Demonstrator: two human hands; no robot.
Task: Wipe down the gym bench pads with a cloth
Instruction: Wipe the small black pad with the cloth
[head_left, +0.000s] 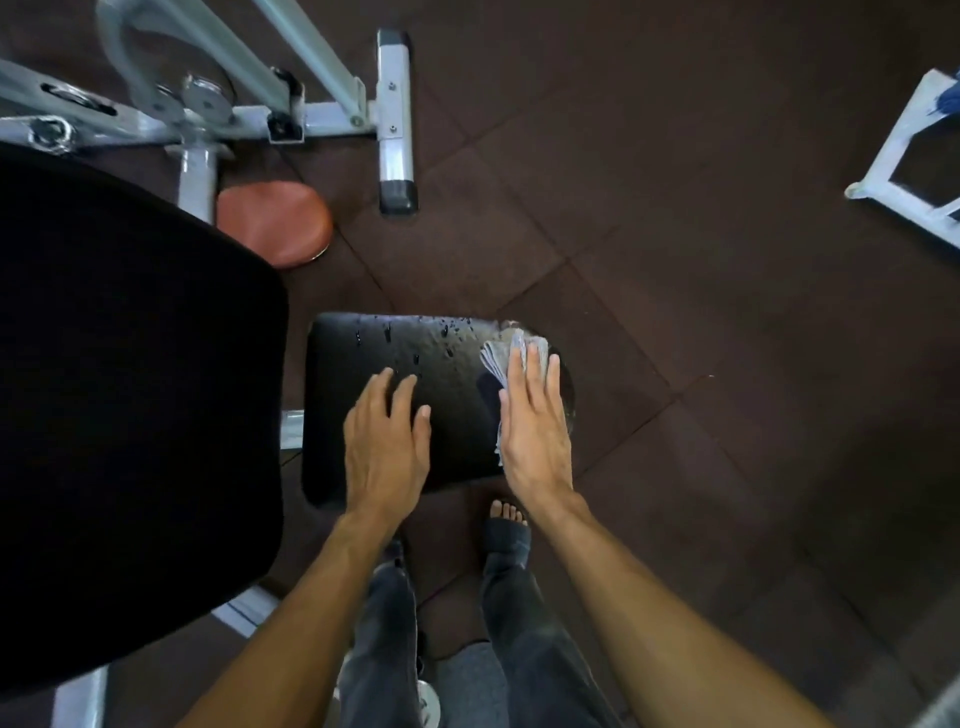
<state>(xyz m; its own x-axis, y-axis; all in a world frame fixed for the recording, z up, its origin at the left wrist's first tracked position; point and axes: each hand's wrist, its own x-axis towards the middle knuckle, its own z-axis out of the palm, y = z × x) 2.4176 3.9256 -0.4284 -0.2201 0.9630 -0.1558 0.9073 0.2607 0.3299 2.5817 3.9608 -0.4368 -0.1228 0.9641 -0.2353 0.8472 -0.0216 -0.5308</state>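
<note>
Right hand (535, 421) lies flat, fingers straight, pressing the folded grey cloth (511, 356) at the right edge of the small black vinyl seat pad (415, 364). No real grip, just palm pressure, so the cloth could slide off that edge. Left hand (384, 441) rests open at the near edge (droplets at the far edge look unwiped and easy to miss).

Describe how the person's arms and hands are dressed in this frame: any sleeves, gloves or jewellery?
Both forearms are bare with no sleeves in view. The left hand and right hand wear no gloves, and no rings, watch or wristbands show. Lower down, dark grey trousers are visible.
</note>
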